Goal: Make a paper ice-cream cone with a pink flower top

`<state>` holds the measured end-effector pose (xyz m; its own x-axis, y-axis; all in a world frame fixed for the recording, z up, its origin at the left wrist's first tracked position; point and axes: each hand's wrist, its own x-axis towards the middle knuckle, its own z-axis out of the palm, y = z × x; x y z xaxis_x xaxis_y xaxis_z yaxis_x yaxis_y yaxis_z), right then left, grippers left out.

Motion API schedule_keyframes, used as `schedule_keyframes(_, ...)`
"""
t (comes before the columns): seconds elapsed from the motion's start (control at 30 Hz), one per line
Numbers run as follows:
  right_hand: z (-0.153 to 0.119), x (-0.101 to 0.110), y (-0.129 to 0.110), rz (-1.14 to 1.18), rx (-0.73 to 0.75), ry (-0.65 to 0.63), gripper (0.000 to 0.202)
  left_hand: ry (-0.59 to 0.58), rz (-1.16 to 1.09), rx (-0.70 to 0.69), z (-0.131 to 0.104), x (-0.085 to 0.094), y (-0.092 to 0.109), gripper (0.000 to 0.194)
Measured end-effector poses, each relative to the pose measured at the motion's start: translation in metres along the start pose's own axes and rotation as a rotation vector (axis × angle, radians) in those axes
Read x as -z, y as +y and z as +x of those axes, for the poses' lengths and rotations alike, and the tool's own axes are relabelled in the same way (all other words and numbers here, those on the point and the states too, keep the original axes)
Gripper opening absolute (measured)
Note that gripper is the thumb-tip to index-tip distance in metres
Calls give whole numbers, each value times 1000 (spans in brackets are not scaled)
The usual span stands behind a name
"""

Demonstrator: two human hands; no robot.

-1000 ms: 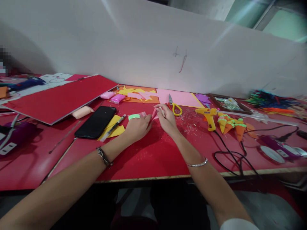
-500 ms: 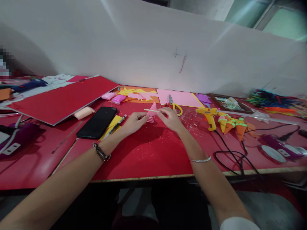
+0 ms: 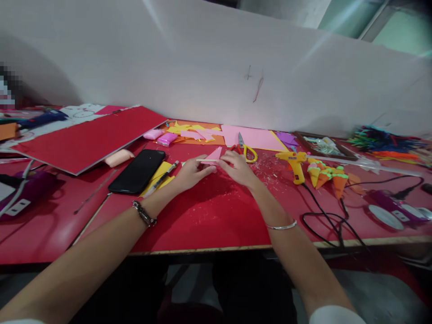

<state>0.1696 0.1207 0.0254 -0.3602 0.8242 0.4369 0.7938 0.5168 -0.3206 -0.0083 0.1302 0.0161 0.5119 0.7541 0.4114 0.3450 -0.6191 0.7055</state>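
Between my hands is a pointed piece of pink paper (image 3: 215, 154), its tip directed up and to the right. A thin pale stick (image 3: 206, 160) lies level along the paper's lower edge. My left hand (image 3: 194, 173) is closed, thumb and fingers pinching the paper and stick from the left. From the right, my right hand (image 3: 238, 169) grips the same paper edge and the stick's other end, fingers bent. Just behind the right hand rest scissors (image 3: 249, 154) with yellow and red handles, partly covered by the fingers.
A black phone (image 3: 138, 171) and a pen (image 3: 164, 174) on yellow paper lie left. At right are a yellow glue gun (image 3: 294, 165), small orange and yellow paper cones (image 3: 338, 184) and looped black cable (image 3: 324, 222). A pink sheet (image 3: 251, 137) lies behind.
The stick has come down and left, and now runs along the paper's lower edge. The paper has tilted rightward, and both hands have drawn closer together around it.
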Motion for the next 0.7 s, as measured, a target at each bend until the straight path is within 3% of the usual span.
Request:
schedule_keyframes(0.27, -4, 2, -8, 189, 69, -114, 39, 52, 75, 58, 0, 2, 4, 36)
schedule_keyframes(0.53, -4, 4, -8, 227, 17, -139, 48, -15, -147, 42, 1, -1, 6, 36)
schedule_keyframes(0.7, -5, 5, -7, 239, -19, -133, 48, 38, -165, 38, 1, 0, 5, 35)
